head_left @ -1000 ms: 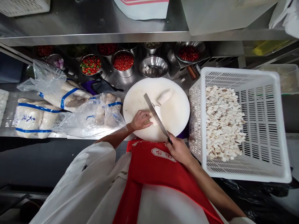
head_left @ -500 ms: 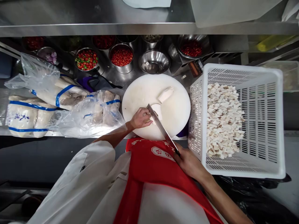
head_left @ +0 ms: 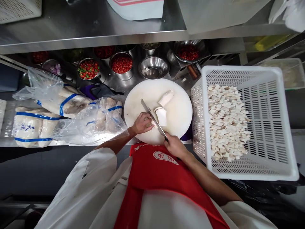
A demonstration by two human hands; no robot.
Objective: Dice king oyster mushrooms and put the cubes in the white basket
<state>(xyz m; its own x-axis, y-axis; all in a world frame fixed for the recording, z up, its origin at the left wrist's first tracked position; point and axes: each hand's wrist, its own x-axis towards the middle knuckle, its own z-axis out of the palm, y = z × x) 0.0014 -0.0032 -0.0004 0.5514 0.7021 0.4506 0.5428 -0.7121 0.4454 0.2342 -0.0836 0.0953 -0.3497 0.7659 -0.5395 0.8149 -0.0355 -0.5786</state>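
Note:
My right hand is closed around the handle of a long kitchen knife, its blade angled to the far left over a round white cutting board. Left of the blade, my left hand has curled fingers on a pale mushroom piece, mostly hidden by the fingers and the blade. Just right of the blade lie cut slices of king oyster mushroom, overlapping. Behind them rests a larger mushroom piece on its side.
At right stands a white slotted basket with many diced mushroom pieces. Bagged whole mushrooms lie left. Behind the board are a steel bowl and chopped chillies in pots, beneath a steel shelf.
The knife and my right hand have shifted away from me and to the left. Cut slices now lie separate on the blade's right side. The view has tilted slightly.

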